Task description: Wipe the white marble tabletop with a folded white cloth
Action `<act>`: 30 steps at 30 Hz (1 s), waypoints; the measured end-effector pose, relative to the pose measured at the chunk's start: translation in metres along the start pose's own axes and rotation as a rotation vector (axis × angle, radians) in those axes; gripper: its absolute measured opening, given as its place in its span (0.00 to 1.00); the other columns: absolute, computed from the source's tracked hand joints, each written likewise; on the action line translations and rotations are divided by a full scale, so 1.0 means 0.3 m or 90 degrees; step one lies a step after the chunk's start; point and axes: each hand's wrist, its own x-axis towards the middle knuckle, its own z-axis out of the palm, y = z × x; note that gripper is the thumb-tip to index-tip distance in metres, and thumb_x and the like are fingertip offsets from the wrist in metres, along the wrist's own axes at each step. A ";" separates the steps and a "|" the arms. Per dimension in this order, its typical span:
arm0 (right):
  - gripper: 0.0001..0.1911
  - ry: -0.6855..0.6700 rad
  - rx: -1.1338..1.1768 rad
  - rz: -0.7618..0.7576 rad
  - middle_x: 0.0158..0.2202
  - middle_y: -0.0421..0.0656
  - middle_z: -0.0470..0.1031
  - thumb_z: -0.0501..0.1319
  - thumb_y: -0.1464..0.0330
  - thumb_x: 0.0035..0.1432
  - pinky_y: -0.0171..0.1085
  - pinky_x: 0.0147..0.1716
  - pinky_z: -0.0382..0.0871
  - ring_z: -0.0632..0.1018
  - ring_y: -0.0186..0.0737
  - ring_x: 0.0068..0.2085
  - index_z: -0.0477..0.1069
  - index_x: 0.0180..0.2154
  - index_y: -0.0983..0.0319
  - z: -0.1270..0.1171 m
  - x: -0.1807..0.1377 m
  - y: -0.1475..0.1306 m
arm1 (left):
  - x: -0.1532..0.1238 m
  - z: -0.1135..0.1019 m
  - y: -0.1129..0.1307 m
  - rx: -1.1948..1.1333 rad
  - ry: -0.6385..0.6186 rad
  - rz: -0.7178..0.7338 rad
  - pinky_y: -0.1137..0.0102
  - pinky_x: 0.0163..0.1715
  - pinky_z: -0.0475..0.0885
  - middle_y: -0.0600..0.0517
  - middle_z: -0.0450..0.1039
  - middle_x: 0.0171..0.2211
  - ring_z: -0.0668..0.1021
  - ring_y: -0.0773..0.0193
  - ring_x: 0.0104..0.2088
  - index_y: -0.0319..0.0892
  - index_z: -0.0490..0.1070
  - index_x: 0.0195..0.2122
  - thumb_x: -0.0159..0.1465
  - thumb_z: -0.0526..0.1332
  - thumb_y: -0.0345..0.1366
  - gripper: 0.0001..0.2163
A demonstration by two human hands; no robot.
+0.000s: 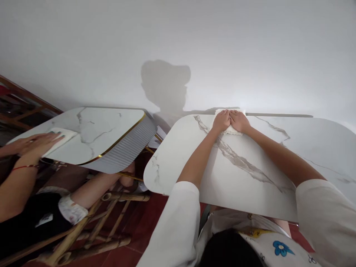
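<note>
A white cloth (232, 129) lies at the far edge of a white marble-patterned tabletop (244, 193), close to the wall. On top of it rest my left hand (221, 120) and my right hand (239, 120), side by side, fingertips touching near the middle. Both hands lie flat with fingers stretched out, pressing the cloth down. Parts of the cloth under the palms are hidden. Both my arms reach straight across the tabletop.
To the left, another person's hands (36, 144) press a white cloth (59, 139) on a second marble-patterned table (102, 129) with gold trim and a ribbed side. A bamboo chair (111, 222) stands below it. A pale wall (250, 52) rises behind both tables.
</note>
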 end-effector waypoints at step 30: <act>0.29 -0.014 0.025 -0.131 0.61 0.61 0.56 0.50 0.69 0.58 0.54 0.60 0.51 0.56 0.55 0.63 0.58 0.59 0.77 -0.141 -0.667 -0.541 | -0.812 -0.324 0.332 -0.106 -0.097 -0.091 0.52 0.61 0.56 0.46 0.49 0.65 0.54 0.55 0.65 0.43 0.42 0.66 0.62 0.46 0.33 0.30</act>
